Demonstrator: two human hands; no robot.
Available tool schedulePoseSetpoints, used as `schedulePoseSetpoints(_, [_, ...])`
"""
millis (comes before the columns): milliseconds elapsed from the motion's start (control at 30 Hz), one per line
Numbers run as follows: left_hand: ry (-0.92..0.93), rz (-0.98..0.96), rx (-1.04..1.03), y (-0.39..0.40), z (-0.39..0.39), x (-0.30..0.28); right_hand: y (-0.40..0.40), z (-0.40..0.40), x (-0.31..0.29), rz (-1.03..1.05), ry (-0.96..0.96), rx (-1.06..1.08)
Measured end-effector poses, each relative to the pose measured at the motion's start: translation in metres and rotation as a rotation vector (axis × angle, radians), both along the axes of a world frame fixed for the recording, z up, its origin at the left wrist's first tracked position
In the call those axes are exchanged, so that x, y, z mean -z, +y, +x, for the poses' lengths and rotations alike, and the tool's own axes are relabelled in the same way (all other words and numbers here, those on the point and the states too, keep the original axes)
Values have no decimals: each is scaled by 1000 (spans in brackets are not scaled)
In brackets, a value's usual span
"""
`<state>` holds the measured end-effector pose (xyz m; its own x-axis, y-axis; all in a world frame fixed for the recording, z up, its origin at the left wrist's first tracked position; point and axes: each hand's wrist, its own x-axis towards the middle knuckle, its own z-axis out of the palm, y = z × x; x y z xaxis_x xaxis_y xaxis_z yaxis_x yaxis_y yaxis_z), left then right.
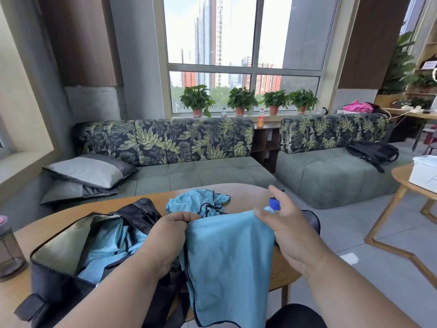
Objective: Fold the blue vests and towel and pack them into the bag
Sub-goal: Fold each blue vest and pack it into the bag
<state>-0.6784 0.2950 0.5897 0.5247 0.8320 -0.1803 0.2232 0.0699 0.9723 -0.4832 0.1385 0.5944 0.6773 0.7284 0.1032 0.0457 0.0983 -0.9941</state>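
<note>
A light blue towel (227, 261) with a dark hem hangs in front of me over the table's near edge. My left hand (170, 235) pinches its upper left corner. My right hand (287, 230) pinches its upper right corner, where a dark blue tag (274, 203) shows. A crumpled blue vest (196, 201) lies on the wooden table (246, 192) behind the towel. The dark bag (61, 261) lies open at my left, with another blue vest (111, 245) bunched inside it.
A dark water bottle (8, 247) stands at the table's left edge. A green sofa (201, 174) with pillows runs behind the table. At the right, a second wooden table (402, 178) carries a white box (425, 176). A black backpack (371, 150) lies on the right sofa.
</note>
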Motion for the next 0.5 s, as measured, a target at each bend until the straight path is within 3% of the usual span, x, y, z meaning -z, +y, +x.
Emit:
schedulePoseSetpoints(233, [9,127,215,0,-9,-21,-10,4,-43,-23,-148,-14])
schedulePoseSetpoints(367, [377,546,244,-5,-9,-33,-13,17,-54,-186,-255,-94])
schedulePoseSetpoints(500, [569,811,249,-3,2,-44,-17,31,-69,-326,-314,-231])
